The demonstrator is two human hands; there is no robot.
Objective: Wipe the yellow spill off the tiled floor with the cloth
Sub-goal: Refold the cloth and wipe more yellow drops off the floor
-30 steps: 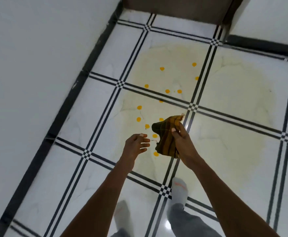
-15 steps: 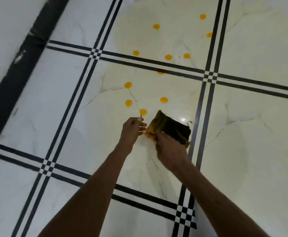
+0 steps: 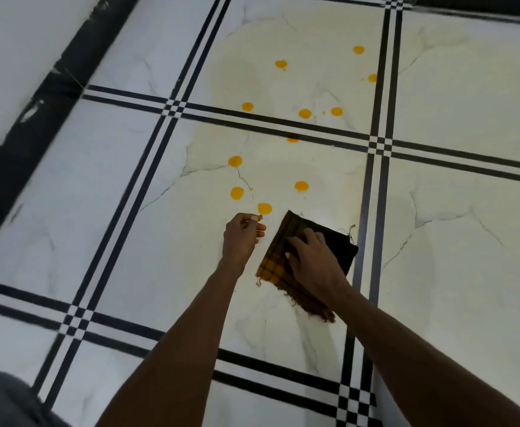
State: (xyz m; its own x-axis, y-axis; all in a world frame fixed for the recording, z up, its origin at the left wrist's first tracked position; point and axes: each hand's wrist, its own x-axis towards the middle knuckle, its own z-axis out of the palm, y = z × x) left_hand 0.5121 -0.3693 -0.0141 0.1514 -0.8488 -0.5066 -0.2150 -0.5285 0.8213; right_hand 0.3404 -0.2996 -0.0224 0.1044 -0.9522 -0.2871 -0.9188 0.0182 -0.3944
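Note:
A dark brown and yellow checked cloth (image 3: 275, 268) lies flat on the white tiled floor (image 3: 123, 241). My right hand (image 3: 312, 263) presses down on it with fingers spread. My left hand (image 3: 242, 238) hovers just left of the cloth, fingers curled loosely and holding nothing. Several round yellow spill drops (image 3: 265, 208) dot the tiles beyond the hands, the nearest one just past my left fingertips. A pale yellowish stain (image 3: 299, 41) spreads over the tiles around the drops.
Black double lines (image 3: 376, 211) cross the floor in a grid. A black skirting strip (image 3: 36, 118) runs along the white wall at the left. A grey trouser knee (image 3: 2, 399) shows at the bottom left corner.
The cloth went from hanging in my right hand to lying flat on the floor under it. The view has dropped closer to the floor. My left hand stayed beside the cloth.

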